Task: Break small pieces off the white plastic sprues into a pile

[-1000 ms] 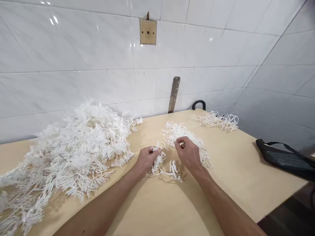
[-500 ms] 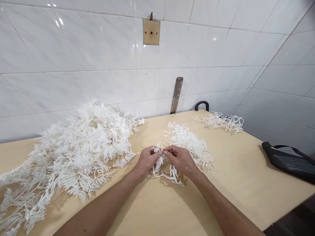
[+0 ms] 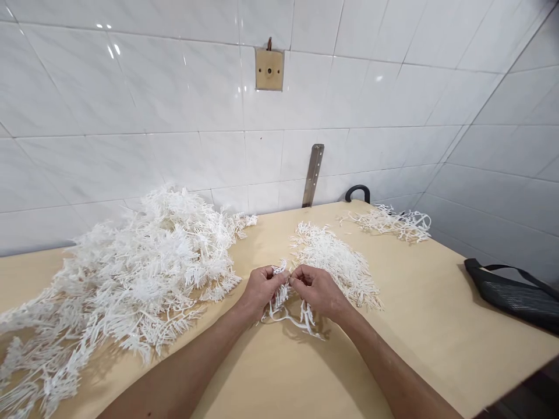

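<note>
A white branched strand (image 3: 282, 298), thin and many-tipped like a plastic sprig, hangs between my two hands above the table. My left hand (image 3: 262, 288) pinches it between thumb and fingers. Right beside that, my right hand (image 3: 315, 288) is closed in a pinch at the strand's edge; the small piece in its fingertips is hard to make out. Loose ends of the strand dangle below both hands. Just behind my right hand lies a heap of short white bits (image 3: 336, 262). To the left spreads a large tangled pile of white sprigs (image 3: 148, 273).
Bare, thin white stems (image 3: 393, 222) lie at the table's (image 3: 419, 326) back right. A black bag (image 3: 510, 291) with a strap rests on the right edge. Against the tiled wall stand a metal strip (image 3: 313, 174) and a black curved handle (image 3: 358, 189).
The view has tilted up slightly, so everything sits a little lower. My right fingers have curled in more and drawn slightly away from my left fingertips; the left grip stays.
</note>
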